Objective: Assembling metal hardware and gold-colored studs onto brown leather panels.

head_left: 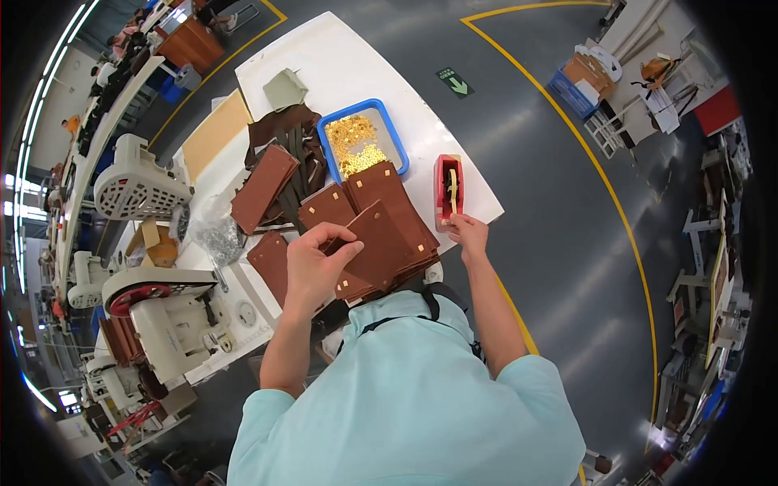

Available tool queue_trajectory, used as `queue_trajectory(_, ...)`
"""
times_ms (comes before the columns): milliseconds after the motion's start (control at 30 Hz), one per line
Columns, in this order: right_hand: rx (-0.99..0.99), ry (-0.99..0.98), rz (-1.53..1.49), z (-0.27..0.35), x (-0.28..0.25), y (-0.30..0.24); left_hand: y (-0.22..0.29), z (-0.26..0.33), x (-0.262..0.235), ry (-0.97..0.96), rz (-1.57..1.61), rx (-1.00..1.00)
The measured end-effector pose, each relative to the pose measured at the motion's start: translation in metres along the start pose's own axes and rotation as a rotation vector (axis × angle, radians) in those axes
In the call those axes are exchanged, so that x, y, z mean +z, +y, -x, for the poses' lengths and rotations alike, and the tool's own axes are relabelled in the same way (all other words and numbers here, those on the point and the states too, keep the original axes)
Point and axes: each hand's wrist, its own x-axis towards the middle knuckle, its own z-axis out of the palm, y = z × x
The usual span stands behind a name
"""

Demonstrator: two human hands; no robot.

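Note:
A stack of brown leather pieces point(381, 243) lies at the table's near edge, with small pale yellow tabs and metal snaps on several pieces. Over its left side is my left hand point(318, 263), thumb and forefinger pinched together; whatever is between the fingertips is too small to make out. To the right stands a red tape dispenser point(440, 182) holding a roll of tape. My right hand point(471, 236) pinches at its near end, where the tape comes off. Beyond the stack, a blue-rimmed tray point(392, 130) holds many small gold-coloured metal parts point(352, 134).
More brown leather pieces point(265, 188) and dark strips point(304, 150) lie left of the tray. A clear plastic bag point(220, 239) sits beside them. A white machine point(174, 324) with a belt guard stands at the left. The white table point(340, 57) ends on the right above the grey floor.

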Motion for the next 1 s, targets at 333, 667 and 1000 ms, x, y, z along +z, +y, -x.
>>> queue_trajectory(333,-0.030,0.219,-0.429,0.010,0.022,0.046,0.012,-0.006,0.008,-0.024,-0.074,0.180)
queue_trajectory(667,-0.431,0.328,0.112,0.001,0.010,0.076,0.019,-0.010,0.012,0.062,-0.011,0.183)
queue_trajectory(1000,-0.330,-0.234,-0.304,0.128,0.011,-0.087,0.020,-0.002,0.009,-0.051,0.093,-0.070)
